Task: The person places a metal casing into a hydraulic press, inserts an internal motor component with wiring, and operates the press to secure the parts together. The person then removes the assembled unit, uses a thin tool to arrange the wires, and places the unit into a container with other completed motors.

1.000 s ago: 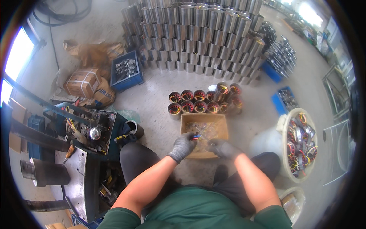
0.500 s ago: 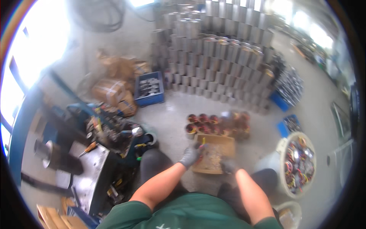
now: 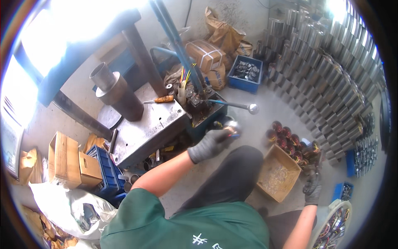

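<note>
Both hands wear grey gloves. My left hand (image 3: 212,146) is raised beside the metal bench, its fingers closed round a shiny rounded metal part (image 3: 232,128) with a blue bit showing below it. Blur hides the part's exact kind. Low at the right, my right hand (image 3: 312,189) has curled fingers beside the cardboard box (image 3: 292,178); what they hold, if anything, I cannot make out. Small pale pieces (image 3: 275,178) lie scattered on the box's bottom. Behind the box, wound copper stators (image 3: 286,133) stand in rows on the floor.
The metal bench (image 3: 155,124) carries a thick steel cylinder (image 3: 120,95) and an orange-handled screwdriver (image 3: 164,99). A lever with a ball end (image 3: 253,108) juts out near my left hand. Stacked metal sleeves (image 3: 319,74) form a wall behind. A pale bucket (image 3: 347,207) holds wired parts.
My view has turned left toward the bench. My left hand has left the box and come up to the bench side with the shiny part. My right hand now lies outside the box's right edge.
</note>
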The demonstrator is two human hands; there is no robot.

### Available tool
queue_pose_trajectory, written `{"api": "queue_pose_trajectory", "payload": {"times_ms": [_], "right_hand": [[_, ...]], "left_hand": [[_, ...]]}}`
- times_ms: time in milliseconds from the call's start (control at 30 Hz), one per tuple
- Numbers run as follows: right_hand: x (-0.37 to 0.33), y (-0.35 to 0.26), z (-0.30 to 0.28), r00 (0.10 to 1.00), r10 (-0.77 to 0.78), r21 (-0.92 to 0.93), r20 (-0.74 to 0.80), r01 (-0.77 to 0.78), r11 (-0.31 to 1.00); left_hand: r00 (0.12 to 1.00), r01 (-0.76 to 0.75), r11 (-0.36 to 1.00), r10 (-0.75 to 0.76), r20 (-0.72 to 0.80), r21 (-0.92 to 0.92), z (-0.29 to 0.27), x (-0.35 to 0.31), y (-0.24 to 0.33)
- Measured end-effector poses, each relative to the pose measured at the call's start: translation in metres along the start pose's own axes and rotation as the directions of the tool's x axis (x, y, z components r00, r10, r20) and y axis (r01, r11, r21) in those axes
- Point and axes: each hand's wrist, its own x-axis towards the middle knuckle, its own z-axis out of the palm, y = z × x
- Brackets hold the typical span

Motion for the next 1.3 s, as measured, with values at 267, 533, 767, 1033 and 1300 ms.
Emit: {"api": "queue_pose_trajectory", "payload": {"times_ms": [267, 533, 767, 1033, 1300], "right_hand": [[-0.038, -0.071, -0.093, 0.967, -0.239, -0.078, -0.085, 0.233, 0.969], [-0.059, -0.066, -0.22, 0.938, -0.327, -0.537, -0.115, 0.218, 0.815], [-0.152, -0.094, -0.287, 0.714, -0.32, -0.532, -0.622, -0.086, 0.842], [-0.146, -0.05, -0.3, 0.832, -0.228, -0.626, -0.506, -0.173, 0.76], [-0.128, -0.023, -0.277, 0.717, -0.526, -0.875, -0.458, -0.258, 0.41]], "left_hand": [[0.58, 0.814, 0.58, -0.815, -0.024, -0.039, -0.006, -0.116, -0.211], [0.742, 0.373, 0.166, -0.644, -0.187, 0.913, -0.062, -0.214, -0.455], [0.708, 0.593, 0.371, -0.663, -0.244, 0.714, 0.02, -0.163, -0.388], [0.937, 0.306, 0.923, -0.335, -0.099, -0.232, 0.02, -0.024, -0.24], [0.989, 0.102, 0.916, -0.136, -0.061, -0.387, 0.097, 0.121, -0.002]]}}
